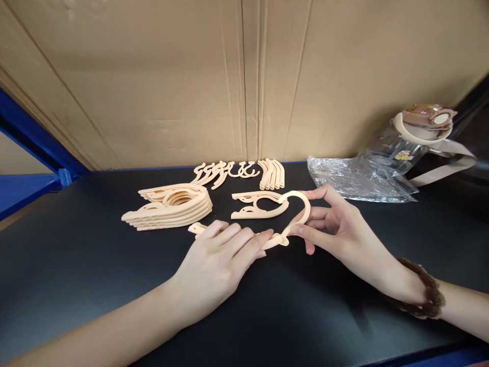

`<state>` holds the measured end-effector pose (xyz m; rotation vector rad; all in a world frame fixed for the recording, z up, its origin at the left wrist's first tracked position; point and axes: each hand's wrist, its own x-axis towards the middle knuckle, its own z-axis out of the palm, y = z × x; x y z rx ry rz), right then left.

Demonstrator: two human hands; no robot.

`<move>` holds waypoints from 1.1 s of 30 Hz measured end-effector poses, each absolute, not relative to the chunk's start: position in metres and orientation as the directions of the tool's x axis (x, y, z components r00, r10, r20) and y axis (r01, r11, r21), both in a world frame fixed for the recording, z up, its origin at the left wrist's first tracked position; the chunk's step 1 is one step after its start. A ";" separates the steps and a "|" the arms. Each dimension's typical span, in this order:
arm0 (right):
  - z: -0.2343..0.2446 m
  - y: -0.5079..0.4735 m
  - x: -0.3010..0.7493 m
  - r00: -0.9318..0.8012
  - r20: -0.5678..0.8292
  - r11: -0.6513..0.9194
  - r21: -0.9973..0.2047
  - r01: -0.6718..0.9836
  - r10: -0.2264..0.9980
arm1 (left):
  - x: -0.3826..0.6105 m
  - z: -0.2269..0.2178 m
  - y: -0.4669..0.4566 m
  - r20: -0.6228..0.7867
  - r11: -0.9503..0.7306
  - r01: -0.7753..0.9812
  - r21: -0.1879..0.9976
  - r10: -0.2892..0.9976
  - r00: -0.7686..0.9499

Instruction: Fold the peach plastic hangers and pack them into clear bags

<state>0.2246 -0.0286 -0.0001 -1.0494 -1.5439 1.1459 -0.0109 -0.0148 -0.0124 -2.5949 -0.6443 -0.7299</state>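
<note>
A peach plastic hanger lies on the black table (pixel 76 265) between my hands. My right hand (pixel 336 227) pinches its curved hook (pixel 301 204) between thumb and fingers. My left hand (pixel 217 260) lies palm down over the hanger's arm (pixel 197 229), fingers together and pressing it to the table. Just beyond the hook lies a separate hanger arm piece (pixel 254 206).
A stack of peach hanger arms (pixel 171 206) sits left of centre. Behind it lie several small hook parts (pixel 221 172) and curved pieces (pixel 272 174). A crumpled clear plastic bag (pixel 355 178) and a water bottle (pixel 412 140) with a strap are at the right. Cardboard (pixel 191 76) backs the table.
</note>
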 end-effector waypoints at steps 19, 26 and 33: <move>0.003 -0.016 0.263 -0.441 0.040 0.438 -0.227 0.870 0.897 | -0.014 0.001 -0.027 -0.117 0.063 0.121 0.991 0.846 0.520; 0.012 -0.022 0.253 -0.506 0.003 0.426 -0.546 0.722 0.863 | -0.009 0.005 -0.020 -0.212 0.197 0.083 0.977 0.845 0.491; 0.004 -0.031 0.240 -0.663 0.139 0.666 -0.329 0.670 0.736 | -0.008 0.010 -0.018 -0.237 0.189 0.154 0.970 0.883 0.406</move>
